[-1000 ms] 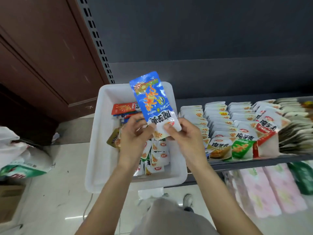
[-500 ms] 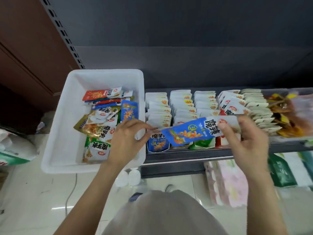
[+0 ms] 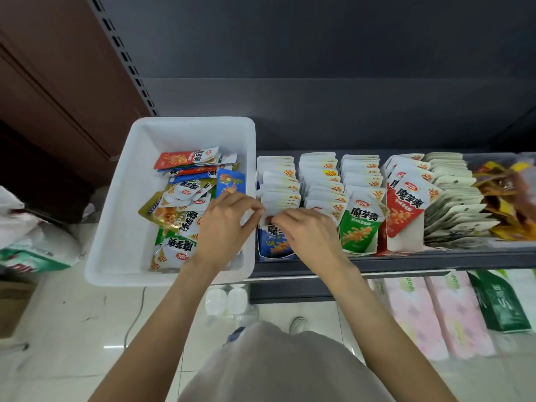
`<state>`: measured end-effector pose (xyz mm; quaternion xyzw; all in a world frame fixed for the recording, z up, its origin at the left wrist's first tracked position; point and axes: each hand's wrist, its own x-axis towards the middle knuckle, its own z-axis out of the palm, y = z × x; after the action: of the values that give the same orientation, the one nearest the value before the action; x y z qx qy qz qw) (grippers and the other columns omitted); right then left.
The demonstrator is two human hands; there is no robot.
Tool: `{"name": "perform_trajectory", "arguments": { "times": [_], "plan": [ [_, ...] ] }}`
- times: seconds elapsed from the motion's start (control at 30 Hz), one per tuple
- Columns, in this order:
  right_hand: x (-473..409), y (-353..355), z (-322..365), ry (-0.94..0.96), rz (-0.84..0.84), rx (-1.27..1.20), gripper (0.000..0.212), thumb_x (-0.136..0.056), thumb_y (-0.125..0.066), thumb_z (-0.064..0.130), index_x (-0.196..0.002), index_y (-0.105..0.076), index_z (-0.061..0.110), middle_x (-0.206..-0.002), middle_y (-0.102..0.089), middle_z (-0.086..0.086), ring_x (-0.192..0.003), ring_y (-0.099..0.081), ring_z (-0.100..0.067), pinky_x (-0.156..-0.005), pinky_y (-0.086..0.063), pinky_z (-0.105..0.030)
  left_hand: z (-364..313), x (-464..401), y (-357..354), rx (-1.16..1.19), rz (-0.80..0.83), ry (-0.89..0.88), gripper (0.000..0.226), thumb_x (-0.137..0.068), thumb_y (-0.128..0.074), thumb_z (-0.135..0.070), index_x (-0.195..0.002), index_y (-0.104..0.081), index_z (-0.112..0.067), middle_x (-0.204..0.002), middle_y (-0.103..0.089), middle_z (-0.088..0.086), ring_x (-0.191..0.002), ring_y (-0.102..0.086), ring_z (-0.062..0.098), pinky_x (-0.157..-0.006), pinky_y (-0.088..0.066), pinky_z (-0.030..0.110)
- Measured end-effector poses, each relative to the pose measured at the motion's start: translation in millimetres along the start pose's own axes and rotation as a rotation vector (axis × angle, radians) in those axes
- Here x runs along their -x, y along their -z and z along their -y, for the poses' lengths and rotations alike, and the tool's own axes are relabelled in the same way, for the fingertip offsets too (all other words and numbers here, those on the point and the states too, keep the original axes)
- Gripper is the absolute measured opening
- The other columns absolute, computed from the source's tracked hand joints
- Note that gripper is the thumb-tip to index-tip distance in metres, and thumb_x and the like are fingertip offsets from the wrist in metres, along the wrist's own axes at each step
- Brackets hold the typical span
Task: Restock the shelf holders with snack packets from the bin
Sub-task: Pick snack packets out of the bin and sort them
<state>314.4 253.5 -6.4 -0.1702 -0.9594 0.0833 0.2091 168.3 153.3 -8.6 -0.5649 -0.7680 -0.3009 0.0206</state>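
While both hands meet at leftmost holder front, left hand point(image 3: 224, 227) and right hand point(image 3: 304, 233) pinch top of blue packet point(image 3: 274, 242), standing upright there. Bin point(image 3: 116, 227) left, touching shelf point(image 3: 406, 261); packets fill holder rows behind.

So the dark shelf point(image 3: 406, 261) carries everything here. Sitting on it just left of where the fingers pinch is a white bin point(image 3: 116, 227), its front end sticking out past the shelf edge. Right at the pinch is the front blue packet point(image 3: 272, 242) of the first holder row. Just right of that is the green-front row point(image 3: 359, 230), then the red-front row point(image 3: 401, 210), then pale fanned packets point(image 3: 455, 207), and farthest right a blurry orange-yellow pile point(image 3: 504, 195).
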Motion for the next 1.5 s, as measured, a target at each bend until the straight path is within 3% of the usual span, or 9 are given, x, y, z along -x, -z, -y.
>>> {"name": "perform_trajectory", "arguments": {
  "times": [0.27, 0.43, 0.57, 0.7, 0.9, 1.1, 1.23, 1.33, 1.5],
  "plan": [
    [-5, -8, 6, -0.055, -0.014, 0.084, 0.019, -0.063, -0.084, 0.011, -0.075, -0.071, 0.018, -0.062, -0.067, 0.002, -0.053, -0.063, -0.019, -0.048, -0.045, -0.023, 7, -4, -4, 0.000, -0.010, -0.039, 0.020, -0.088, -0.055, -0.029, -0.085, -0.070, -0.014, -0.082, -0.069, -0.001, -0.074, -0.060, 0.019, -0.069, -0.049, 0.032],
    [3, 4, 5, -0.148, -0.163, 0.012, 0.021, -0.077, -0.078, 0.021, -0.095, -0.069, 0.016, -0.080, -0.070, 0.001, -0.068, -0.064, -0.016, -0.059, -0.051, -0.027, 12, -2, -2, 0.071, -0.001, -0.048, 0.005, -0.086, -0.067, -0.018, -0.089, -0.070, -0.015, -0.086, -0.068, -0.002, -0.078, -0.061, 0.017, -0.070, -0.053, 0.036],
    [7, 28, 16, -0.328, -0.335, -0.296, 0.023, -0.090, -0.061, 0.024, -0.108, -0.067, 0.011, -0.095, -0.068, 0.002, -0.087, -0.061, -0.005, -0.076, -0.049, -0.015, 16, 8, 13, 0.147, -0.056, 0.017, 0.025, -0.091, -0.052, -0.034, -0.109, -0.064, -0.020, -0.099, -0.064, -0.006, -0.083, -0.058, 0.008, -0.070, -0.048, 0.021],
    [-12, 48, 45, -0.352, -0.359, -0.476, 0.019, -0.092, -0.057, 0.013, -0.108, -0.066, 0.010, -0.097, -0.068, 0.005, -0.088, -0.059, 0.002, -0.077, -0.044, -0.007, 36, 29, 38, 0.287, -0.273, 0.268, 0.024, -0.093, -0.052, -0.029, -0.110, -0.062, -0.015, -0.093, -0.061, -0.012, -0.077, -0.056, 0.001, -0.064, -0.043, 0.008],
    [-76, 0, 101, -0.166, 0.119, -0.367, 0.024, -0.095, -0.053, 0.017, -0.117, -0.062, 0.015, -0.114, -0.065, 0.001, -0.095, -0.061, -0.009, -0.078, -0.050, -0.021, 124, 49, 46, 0.008, -0.129, 0.365, 0.025, -0.082, -0.068, -0.005, -0.106, -0.064, -0.010, -0.100, -0.069, 0.005, -0.082, -0.061, 0.027, -0.069, -0.052, 0.036],
    [-119, -97, 107, -0.376, 0.655, 0.164, 0.052, -0.096, -0.045, 0.008, -0.142, -0.026, -0.007, -0.143, -0.031, -0.032, -0.127, -0.040, -0.041, -0.099, -0.042, -0.041, 159, 27, 25, -0.044, 0.174, 0.212, 0.047, -0.080, -0.066, -0.008, -0.126, -0.057, -0.014, -0.129, -0.058, 0.006, -0.120, -0.052, 0.027, -0.102, -0.043, 0.042],
    [-119, -130, 96, -0.668, 0.690, 0.054, 0.070, -0.098, -0.046, 0.021, -0.146, -0.003, -0.006, -0.151, -0.014, -0.030, -0.135, -0.028, -0.042, -0.102, -0.039, -0.042, 169, 23, 13, -0.117, 0.390, 0.253, 0.052, -0.094, -0.051, -0.027, -0.144, -0.036, -0.020, -0.151, -0.033, -0.004, -0.140, -0.026, 0.017, -0.116, -0.017, 0.031],
    [-110, -134, 105, -0.566, 0.641, 0.114, 0.063, -0.097, -0.045, 0.009, -0.145, -0.009, -0.007, -0.148, -0.022, -0.028, -0.131, -0.034, -0.042, -0.095, -0.045, -0.041, 176, 25, 7, -0.118, 0.413, 0.227, 0.051, -0.096, -0.048, -0.027, -0.145, -0.034, -0.019, -0.151, -0.032, -0.005, -0.141, -0.025, 0.015, -0.115, -0.012, 0.025],
    [-103, -98, 124, -0.417, 0.510, 0.119, 0.045, -0.092, -0.044, -0.005, -0.136, -0.036, -0.001, -0.121, -0.058, -0.018, -0.104, -0.061, -0.032, -0.078, -0.050, -0.036, 165, 20, 20, 0.194, 0.257, 0.436, 0.037, -0.098, -0.046, -0.026, -0.134, -0.050, -0.021, -0.134, -0.054, -0.002, -0.121, -0.050, 0.015, -0.100, -0.036, 0.025]
  ]
}}
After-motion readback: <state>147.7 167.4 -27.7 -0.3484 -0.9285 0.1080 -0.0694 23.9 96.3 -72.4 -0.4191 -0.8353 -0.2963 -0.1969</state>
